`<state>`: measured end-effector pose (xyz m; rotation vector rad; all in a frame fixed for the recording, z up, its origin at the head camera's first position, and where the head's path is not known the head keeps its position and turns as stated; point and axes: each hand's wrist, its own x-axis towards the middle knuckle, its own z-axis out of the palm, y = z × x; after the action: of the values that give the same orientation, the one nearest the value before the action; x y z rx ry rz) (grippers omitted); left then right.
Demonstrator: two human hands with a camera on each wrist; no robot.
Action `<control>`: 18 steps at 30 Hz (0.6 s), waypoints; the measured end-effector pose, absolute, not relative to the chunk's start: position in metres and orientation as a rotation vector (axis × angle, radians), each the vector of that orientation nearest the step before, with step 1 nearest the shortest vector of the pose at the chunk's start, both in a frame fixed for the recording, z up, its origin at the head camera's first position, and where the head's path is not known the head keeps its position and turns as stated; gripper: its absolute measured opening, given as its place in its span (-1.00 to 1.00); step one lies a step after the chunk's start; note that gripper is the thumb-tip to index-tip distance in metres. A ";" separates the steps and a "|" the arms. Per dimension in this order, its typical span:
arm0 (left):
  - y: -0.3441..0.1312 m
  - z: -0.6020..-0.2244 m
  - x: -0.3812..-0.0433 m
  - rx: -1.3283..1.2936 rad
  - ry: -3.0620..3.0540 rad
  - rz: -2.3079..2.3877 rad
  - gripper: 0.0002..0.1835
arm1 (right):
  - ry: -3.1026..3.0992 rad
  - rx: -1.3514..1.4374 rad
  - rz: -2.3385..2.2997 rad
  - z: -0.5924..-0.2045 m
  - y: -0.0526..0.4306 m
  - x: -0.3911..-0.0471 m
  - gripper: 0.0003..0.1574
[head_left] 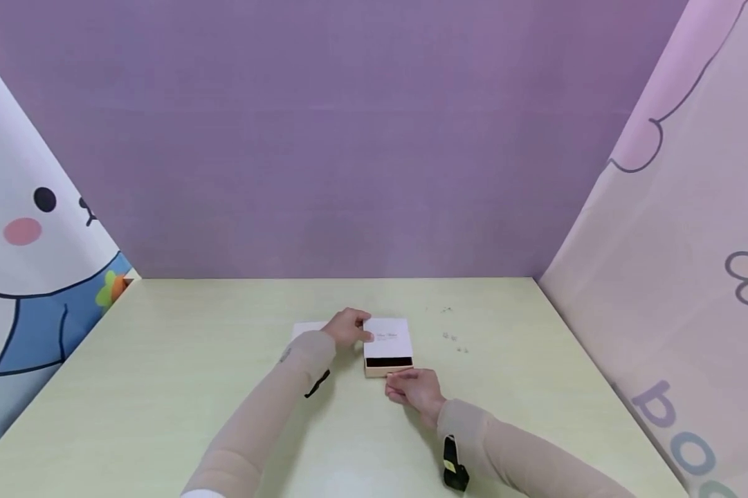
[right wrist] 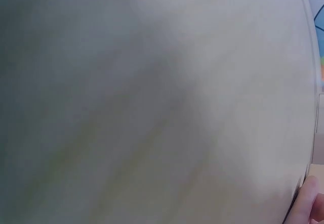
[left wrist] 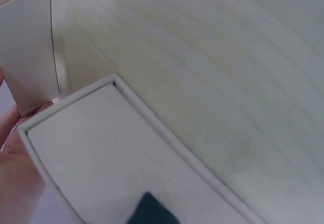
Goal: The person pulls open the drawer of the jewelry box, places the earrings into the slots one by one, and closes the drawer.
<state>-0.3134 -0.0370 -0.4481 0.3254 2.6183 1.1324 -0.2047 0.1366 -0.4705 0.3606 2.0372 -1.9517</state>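
A white drawer box (head_left: 387, 335) with small lettering on top lies mid-table. Its cream-edged drawer (head_left: 375, 372) is partly out at the near end, showing a dark inside. My left hand (head_left: 347, 328) grips the box's sleeve by its far left side, thumb on the top. At the near end, my right hand (head_left: 417, 389) pinches the drawer's front edge; its fingertips are partly hidden. Under my left wrist lies a shallow white lid-like tray (left wrist: 116, 148) with a raised rim, largely covered by the forearm in the head view.
Several tiny metallic-looking pieces (head_left: 451, 337) lie scattered on the pale wooden table (head_left: 180, 360) right of the box, too small to identify. A purple wall (head_left: 336, 138) stands behind the table, with printed cartoon panels (head_left: 679, 242) at both sides.
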 end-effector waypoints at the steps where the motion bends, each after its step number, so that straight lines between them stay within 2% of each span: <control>1: -0.037 -0.448 -0.314 0.321 2.621 1.130 -0.40 | 2.039 0.361 -1.950 -0.470 0.137 -0.204 -0.76; 18: -0.034 -0.446 -0.314 0.300 2.618 1.142 -0.40 | 2.044 0.358 -1.947 -0.468 0.138 -0.196 -0.74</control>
<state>-0.3139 -0.0342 -0.4462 0.3004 2.6180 1.1419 -0.1959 0.1384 -0.4676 0.3582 2.0437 -1.9471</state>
